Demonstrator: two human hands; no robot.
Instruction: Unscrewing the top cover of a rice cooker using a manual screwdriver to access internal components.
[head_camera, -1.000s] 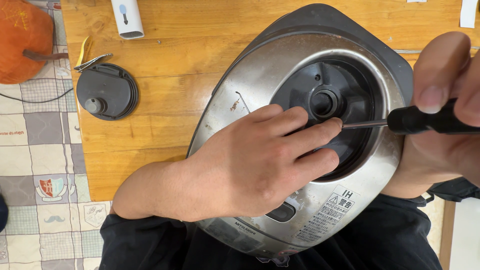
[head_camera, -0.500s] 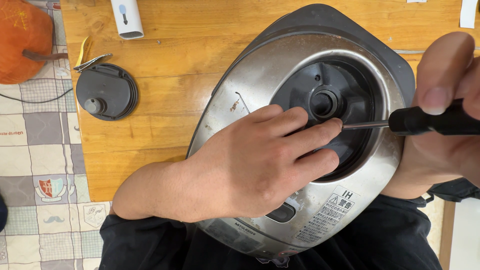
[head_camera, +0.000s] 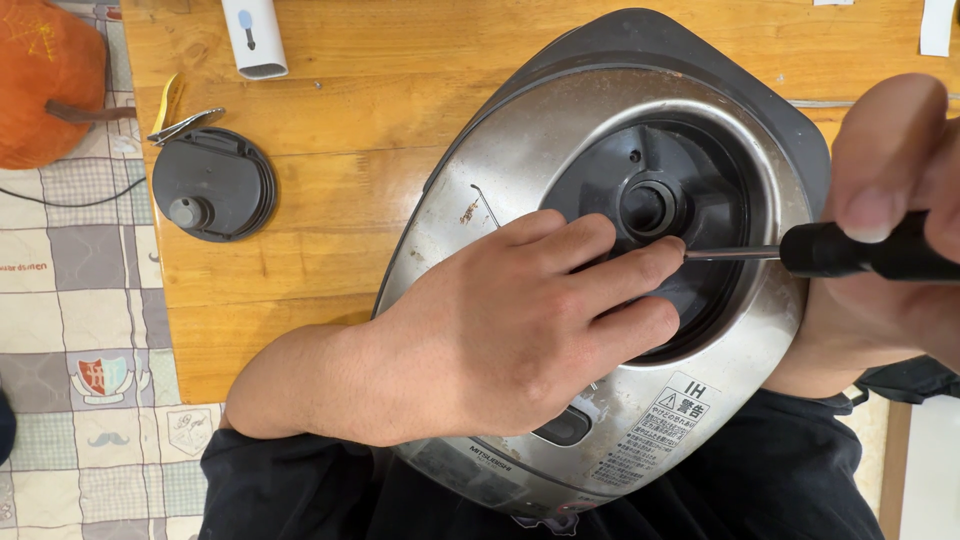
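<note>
Left hand (head_camera: 510, 330) lay flat, fingers spread, on the upturned steel base of the rice cooker (head_camera: 560, 130), gripping nothing, just pressing it. Cooker rested against the person's lap and the wooden table (head_camera: 330, 200). At 3 o'clock, right hand (head_camera: 890, 200) was closed around a black-handled screwdriver (head_camera: 850, 252), tip at the black round centre plate. At 10 o'clock lay a dark round cap (head_camera: 213, 184); beyond it, a white device (head_camera: 254, 36).

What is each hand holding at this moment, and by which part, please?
Right hand grips the screwdriver by its black handle; left hand presses flat on the cooker's underside.
</note>
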